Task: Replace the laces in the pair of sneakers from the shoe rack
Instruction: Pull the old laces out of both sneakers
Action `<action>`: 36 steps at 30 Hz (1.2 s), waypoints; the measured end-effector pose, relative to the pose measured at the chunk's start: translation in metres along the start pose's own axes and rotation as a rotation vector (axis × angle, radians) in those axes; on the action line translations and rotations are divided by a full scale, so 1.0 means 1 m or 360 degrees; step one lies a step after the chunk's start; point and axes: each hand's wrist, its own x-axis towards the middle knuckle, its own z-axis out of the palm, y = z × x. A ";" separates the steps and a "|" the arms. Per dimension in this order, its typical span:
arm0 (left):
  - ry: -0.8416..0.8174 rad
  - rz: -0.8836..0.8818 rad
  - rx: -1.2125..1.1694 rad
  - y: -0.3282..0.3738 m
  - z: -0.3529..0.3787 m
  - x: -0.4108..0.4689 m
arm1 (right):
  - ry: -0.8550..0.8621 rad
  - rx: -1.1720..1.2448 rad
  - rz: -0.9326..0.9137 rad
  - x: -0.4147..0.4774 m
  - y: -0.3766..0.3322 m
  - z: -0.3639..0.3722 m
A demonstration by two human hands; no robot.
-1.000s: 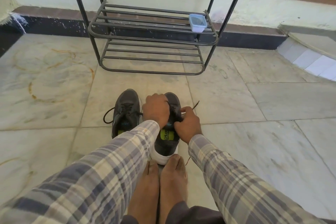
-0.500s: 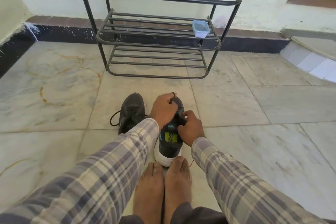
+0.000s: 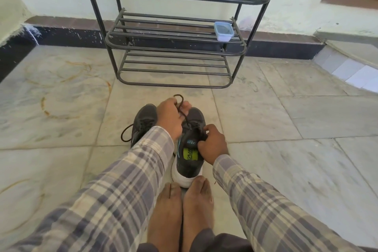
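Note:
Two dark grey sneakers stand on the marble floor in front of my bare feet. The right sneaker (image 3: 189, 155) has a white sole and a green insole label. My left hand (image 3: 170, 117) is over its toe and pinches a loop of its dark lace (image 3: 180, 102), pulled up and away. My right hand (image 3: 212, 144) grips the sneaker's right side near the tongue and the lace there. The left sneaker (image 3: 143, 122) is partly hidden by my left forearm; its lace (image 3: 125, 134) loops out onto the floor.
A black metal shoe rack (image 3: 176, 47) stands against the wall ahead, with a small lidded plastic box (image 3: 224, 31) on its middle shelf. A raised step (image 3: 351, 67) lies at the right. My plaid sleeves and bare feet (image 3: 182, 215) fill the foreground.
My left hand has moved forward over the toe of the right sneaker, drawing a loop of lace out. My right hand stays at the sneaker's side.

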 end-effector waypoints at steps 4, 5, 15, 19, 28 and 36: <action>0.0038 0.0607 0.1312 0.014 0.001 0.004 | 0.0026 -0.0019 0.0007 0.001 -0.001 0.001; -0.0004 0.0749 0.1793 0.013 -0.004 0.007 | 0.0035 -0.0029 -0.0008 0.001 0.000 0.000; -0.0032 0.0761 0.2660 0.005 -0.017 -0.005 | -0.0043 -0.0832 -0.0548 0.009 -0.010 -0.006; -0.0278 0.0563 0.2681 -0.015 -0.026 -0.013 | 0.0080 -0.0975 -0.0670 0.017 -0.016 -0.007; -0.0297 0.0531 0.2616 -0.033 -0.038 -0.015 | -0.0051 -0.0849 -0.0565 0.027 -0.014 -0.010; -0.0108 0.0547 0.2364 -0.035 -0.047 -0.020 | -0.0017 -0.0984 -0.0212 0.027 -0.023 -0.015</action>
